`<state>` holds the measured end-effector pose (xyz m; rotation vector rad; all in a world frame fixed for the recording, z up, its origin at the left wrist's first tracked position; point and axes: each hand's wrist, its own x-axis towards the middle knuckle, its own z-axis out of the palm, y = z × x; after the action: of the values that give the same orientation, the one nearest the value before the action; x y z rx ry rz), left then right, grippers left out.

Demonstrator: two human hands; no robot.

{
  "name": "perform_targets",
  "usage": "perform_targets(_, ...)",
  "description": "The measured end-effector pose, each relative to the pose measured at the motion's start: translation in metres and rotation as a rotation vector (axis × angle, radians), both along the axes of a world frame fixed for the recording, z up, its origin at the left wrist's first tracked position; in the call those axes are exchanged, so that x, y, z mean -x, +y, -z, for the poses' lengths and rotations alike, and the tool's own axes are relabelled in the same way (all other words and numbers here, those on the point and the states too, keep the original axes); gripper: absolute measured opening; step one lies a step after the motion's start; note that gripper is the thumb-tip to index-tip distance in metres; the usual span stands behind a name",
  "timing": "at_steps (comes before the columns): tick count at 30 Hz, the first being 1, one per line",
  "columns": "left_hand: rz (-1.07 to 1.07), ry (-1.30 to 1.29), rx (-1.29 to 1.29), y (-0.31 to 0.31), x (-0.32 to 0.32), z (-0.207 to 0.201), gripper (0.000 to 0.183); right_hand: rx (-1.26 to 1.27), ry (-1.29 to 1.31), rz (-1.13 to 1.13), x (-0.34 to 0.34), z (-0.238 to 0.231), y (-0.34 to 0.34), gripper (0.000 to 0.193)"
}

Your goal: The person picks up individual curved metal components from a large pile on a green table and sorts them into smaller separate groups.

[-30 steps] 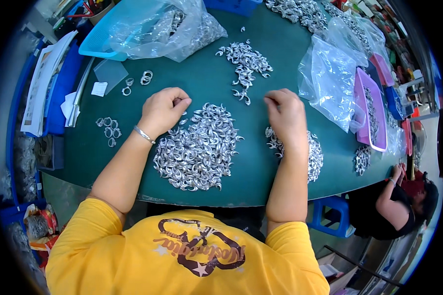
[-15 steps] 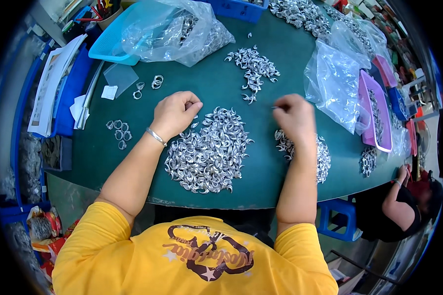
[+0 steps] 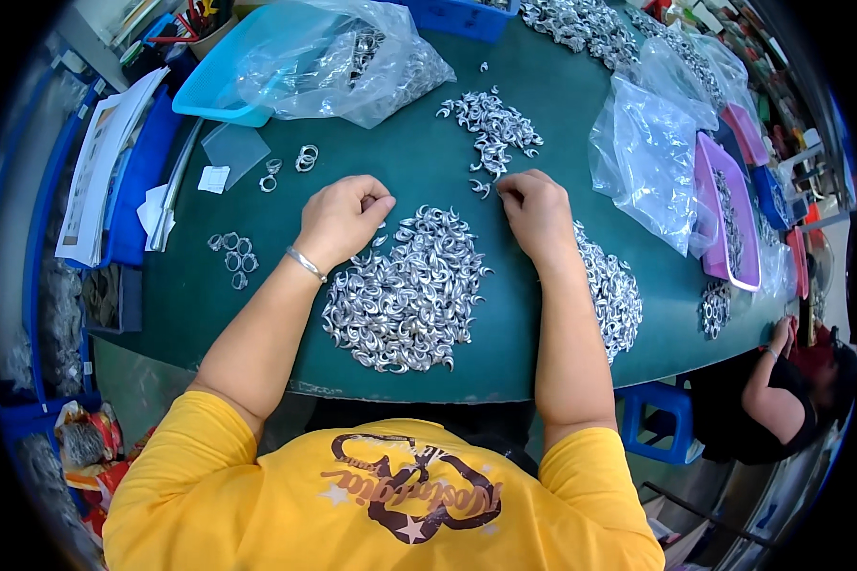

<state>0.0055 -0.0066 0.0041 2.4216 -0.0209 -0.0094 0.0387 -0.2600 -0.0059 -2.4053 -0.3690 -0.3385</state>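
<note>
A large heap of silvery crescent-shaped metal pieces lies on the green tabletop between my forearms. At its upper left edge, my left hand is closed with thumb and fingers pinched together; whatever they hold is hidden. My right hand is also closed in a pinch, beside the lower end of a smaller scatter of crescent pieces. What sits between its fingertips is too small to make out. Another heap of crescent pieces lies just right of my right forearm, which partly covers it.
Loose rings lie left of my left arm. A blue basket with a filled plastic bag stands at the far left. On the right are a clear bag and a purple tray. Another person sits at right.
My right hand has swung left from above the right heap to beside the smaller scatter. My left hand has stayed nearly in place, still pinched.
</note>
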Motion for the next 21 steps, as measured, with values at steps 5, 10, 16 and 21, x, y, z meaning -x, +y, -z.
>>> perform_targets(5,0.004,-0.015,0.005,0.002,-0.002,0.003,0.016,0.002,0.075,-0.065,0.011,-0.018,-0.012,0.008)
perform_targets(10,0.000,-0.060,-0.007,0.000,-0.001,0.003,0.017,-0.041,-0.051,0.087,0.020,-0.025,-0.019,0.007)
perform_targets(16,-0.011,-0.097,0.003,-0.003,-0.001,0.003,0.015,0.049,-0.012,0.052,0.022,-0.008,-0.004,0.008)
perform_targets(21,-0.011,-0.049,0.027,-0.004,0.004,0.003,0.012,0.085,0.048,0.100,0.030,-0.017,0.002,0.013)
